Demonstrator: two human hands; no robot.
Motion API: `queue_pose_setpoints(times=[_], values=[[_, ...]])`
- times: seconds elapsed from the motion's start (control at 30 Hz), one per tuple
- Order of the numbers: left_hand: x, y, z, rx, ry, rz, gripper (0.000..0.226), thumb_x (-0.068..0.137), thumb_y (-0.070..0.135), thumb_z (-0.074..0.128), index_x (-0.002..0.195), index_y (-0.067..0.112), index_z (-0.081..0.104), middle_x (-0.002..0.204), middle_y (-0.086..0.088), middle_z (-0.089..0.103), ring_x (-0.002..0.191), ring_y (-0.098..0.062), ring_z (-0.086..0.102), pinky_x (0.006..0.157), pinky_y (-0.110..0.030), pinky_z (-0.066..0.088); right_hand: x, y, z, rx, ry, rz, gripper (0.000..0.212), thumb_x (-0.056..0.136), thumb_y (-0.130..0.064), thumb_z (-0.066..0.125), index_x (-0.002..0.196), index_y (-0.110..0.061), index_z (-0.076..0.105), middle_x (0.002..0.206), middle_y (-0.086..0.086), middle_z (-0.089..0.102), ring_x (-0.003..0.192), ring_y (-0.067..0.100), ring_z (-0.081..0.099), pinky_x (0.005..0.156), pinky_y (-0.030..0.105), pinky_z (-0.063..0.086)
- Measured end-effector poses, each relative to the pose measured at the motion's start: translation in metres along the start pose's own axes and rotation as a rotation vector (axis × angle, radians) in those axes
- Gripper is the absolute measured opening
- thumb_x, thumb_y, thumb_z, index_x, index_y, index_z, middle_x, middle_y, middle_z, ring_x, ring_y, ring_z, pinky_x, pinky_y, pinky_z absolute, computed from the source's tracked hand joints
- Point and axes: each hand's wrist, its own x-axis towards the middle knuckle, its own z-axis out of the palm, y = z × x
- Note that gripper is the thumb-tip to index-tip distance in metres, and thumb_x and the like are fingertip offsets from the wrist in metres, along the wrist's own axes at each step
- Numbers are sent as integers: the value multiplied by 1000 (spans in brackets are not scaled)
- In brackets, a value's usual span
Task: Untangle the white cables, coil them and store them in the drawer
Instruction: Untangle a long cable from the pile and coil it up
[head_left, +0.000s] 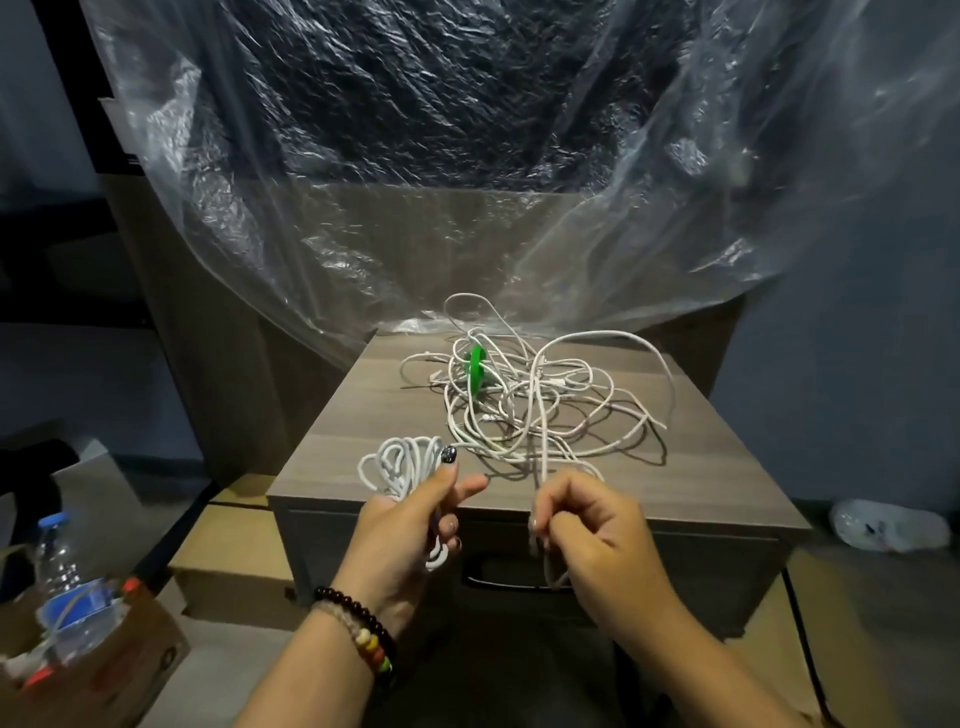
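Note:
A tangle of white cables (540, 395) lies on top of a grey wooden drawer cabinet (395, 415), with a green clip (475, 364) caught in it. My left hand (410, 525) grips a coiled bundle of white cable (400, 462) at the cabinet's front left edge, thumb pressed on the loops. My right hand (587, 525) pinches a single white cable strand (543, 457) that runs up into the tangle; its loose end hangs below the fingers. The drawer front (675, 566) with its dark handle slot (498, 577) sits shut behind my hands.
Clear plastic sheeting (467, 182) hangs over furniture behind the cabinet. A cardboard box (104, 665) with a water bottle (62, 582) stands at lower left, flat cartons (234, 561) lie beside the cabinet, and a crumpled plastic bag (888, 525) lies on the floor to the right.

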Motion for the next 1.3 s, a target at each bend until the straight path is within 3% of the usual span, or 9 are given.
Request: queue_pose_setpoints(times=[0.23, 0.4, 0.53, 0.7, 0.77, 0.93, 1.03, 1.13, 1.3], values=[[-8, -8, 0, 143, -144, -81, 41, 91, 25, 55, 119, -5, 60, 54, 3, 65, 48, -7, 33, 50, -19, 33, -17, 1, 4, -203, -341, -24, 31, 72, -3, 42, 59, -28, 54, 60, -11, 52, 59, 5, 47, 58, 18, 37], [-10, -14, 5, 106, -144, -11, 29, 94, 17, 52, 106, -8, 63, 44, 4, 55, 40, -2, 31, 37, -12, 31, -30, 8, 16, -316, -536, -8, 28, 72, -3, 42, 62, -24, 57, 61, -9, 54, 61, 10, 50, 60, 34, 43], [-7, -16, 0, 80, -102, 25, 21, 92, 15, 57, 79, 0, 63, 41, 3, 43, 35, -6, 33, 36, -15, 31, -33, 5, 9, -364, -458, -139, 29, 73, -3, 47, 83, -23, 66, 76, -11, 65, 72, 9, 62, 71, 34, 53], [-11, -14, -10, 129, -95, 146, 18, 91, 10, 58, 77, -2, 62, 52, -1, 54, 37, -6, 34, 36, -15, 33, -19, 2, -20, -323, 182, -357, 34, 81, 5, 56, 101, -20, 66, 91, -4, 67, 79, 13, 67, 67, 36, 55], [-15, -13, -13, 181, -81, 170, 18, 91, 9, 58, 79, -3, 63, 53, 0, 56, 38, -6, 35, 36, -15, 33, -9, 4, -26, -504, 267, -437, 33, 81, 6, 58, 108, -13, 65, 100, -2, 64, 90, 10, 63, 77, 31, 53], [-18, -8, -22, 276, -49, 202, 16, 91, 9, 59, 87, -6, 65, 53, 0, 57, 40, -9, 37, 38, -16, 34, 19, 27, -5, -896, -19, -395, 49, 90, -18, 58, 138, -22, 46, 124, -1, 58, 114, 17, 54, 97, 44, 43], [-19, -8, -28, 326, -34, 208, 19, 90, 11, 62, 78, -3, 69, 52, 0, 57, 41, -9, 38, 39, -16, 35, 38, 38, 7, -963, -82, -346, 46, 98, -24, 49, 143, -28, 40, 116, 0, 66, 104, 23, 60, 90, 43, 38], [-17, -6, -33, 343, -22, 206, 25, 88, 14, 64, 66, 4, 71, 56, -6, 53, 42, -9, 39, 40, -16, 36, 56, 47, 12, -977, -66, -420, 41, 98, -38, 37, 135, -26, 51, 105, 1, 71, 96, 25, 65, 80, 39, 37], [-11, 0, -43, 325, -35, 202, 32, 89, 16, 62, 59, 9, 70, 60, -11, 45, 43, -11, 38, 42, -19, 36, 87, 59, 1, -907, -168, -489, 46, 93, -43, 40, 130, -23, 60, 89, 2, 75, 72, 21, 68, 75, 39, 50]])
